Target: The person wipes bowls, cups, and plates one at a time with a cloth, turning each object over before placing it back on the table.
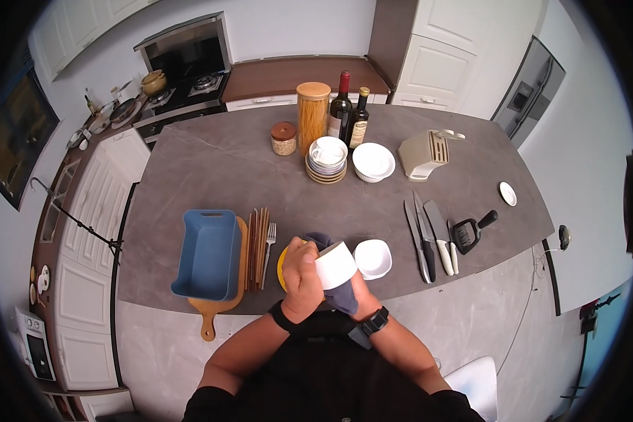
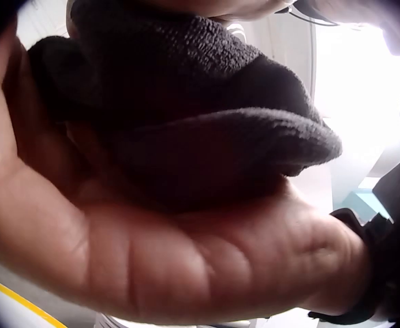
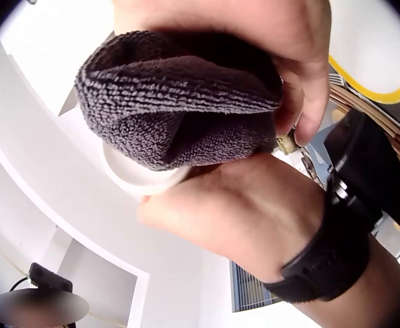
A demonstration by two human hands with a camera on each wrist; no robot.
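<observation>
Both hands meet at the table's near edge around a white cup [image 1: 336, 267] and a dark grey cloth [image 1: 342, 298]. My left hand [image 1: 303, 280] has curled fingers and grips the cup from its left side. From the right, my right hand [image 1: 362, 297] holds the cloth against the cup. The left wrist view shows the bunched cloth [image 2: 207, 89] lying in a curved palm. In the right wrist view the folded cloth [image 3: 179, 102] covers much of the cup, whose white rim [image 3: 142, 179] shows below it. The fingers' exact contact with the cup is partly hidden.
A yellow-rimmed plate [image 1: 281, 266] lies behind my left hand, and a white bowl [image 1: 373, 259] stands right of the cup. Left are chopsticks, a fork [image 1: 269, 243] and a blue bin [image 1: 209, 257]; knives [image 1: 426, 239] lie right. Stacked dishes [image 1: 326, 169] and bottles [image 1: 340, 112] stand farther back.
</observation>
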